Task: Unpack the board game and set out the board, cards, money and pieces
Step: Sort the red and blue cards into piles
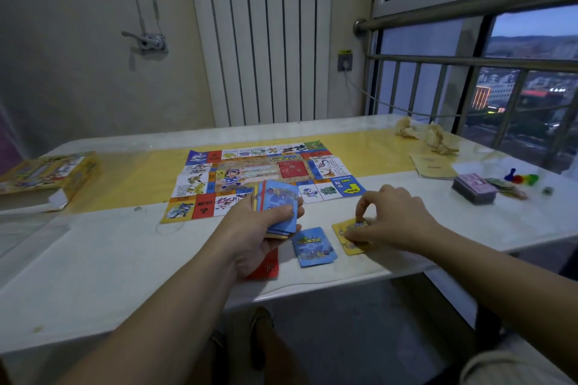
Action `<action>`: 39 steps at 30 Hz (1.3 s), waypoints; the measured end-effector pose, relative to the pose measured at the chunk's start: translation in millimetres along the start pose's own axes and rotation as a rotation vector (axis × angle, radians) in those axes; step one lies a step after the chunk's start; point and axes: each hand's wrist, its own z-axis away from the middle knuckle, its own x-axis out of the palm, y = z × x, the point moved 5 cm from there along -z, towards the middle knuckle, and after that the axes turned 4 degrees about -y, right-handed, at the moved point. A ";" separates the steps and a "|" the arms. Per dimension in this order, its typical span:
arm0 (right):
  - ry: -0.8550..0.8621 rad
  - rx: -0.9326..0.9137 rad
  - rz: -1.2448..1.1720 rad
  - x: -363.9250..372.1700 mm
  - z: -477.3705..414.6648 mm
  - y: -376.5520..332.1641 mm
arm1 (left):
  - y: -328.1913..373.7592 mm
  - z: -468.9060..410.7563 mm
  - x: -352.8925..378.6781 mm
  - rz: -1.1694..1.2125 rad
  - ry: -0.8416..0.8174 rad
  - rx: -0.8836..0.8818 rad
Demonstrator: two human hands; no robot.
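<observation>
Head view, left hand (255, 230) gripping card stack (279, 199), right hand (394, 219) pinching yellow cards (342, 233) (near table (125, 259) edge).

Left hand (266, 228) gripped a deck (278, 203). The fan hid part of the near edge of the board (250, 166), and the lower cards' faces were covered. Red card (268, 266) lay mostly under that hand, its one visible mark unreadable. Right hand (391, 219) pinched at the yellow cards (341, 231), fingers over most of the top face; count unclear. Box (47, 172), far left, was blurred and cut by the frame edge. Board print was too small to read. Pieces (520, 179) smeared into colour blobs; number unclear. Small green thing (548, 191) nearby was too small to identify. Money (505, 187) was blurred, partly behind a dark stack (474, 189). Both forearms ran out of frame.
</observation>
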 end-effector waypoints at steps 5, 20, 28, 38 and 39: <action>0.051 -0.225 -0.613 -24.1 7.5 -35.2 | -2.0 2.5 7.0 -0.046 -0.063 -0.021; -0.194 -0.261 -0.889 -21.9 10.7 -69.3 | 0.4 7.1 -11.2 -0.128 -0.041 0.110; -0.173 -0.281 -0.824 -29.4 13.2 -73.6 | 2.9 6.1 -10.4 -0.114 -0.034 0.155; -0.203 -0.253 -0.867 -27.4 14.0 -76.0 | 4.5 4.3 -20.2 -0.242 0.063 0.215; -0.202 -0.258 -0.863 -27.6 14.0 -76.5 | 4.9 3.9 -19.9 -0.236 0.067 0.219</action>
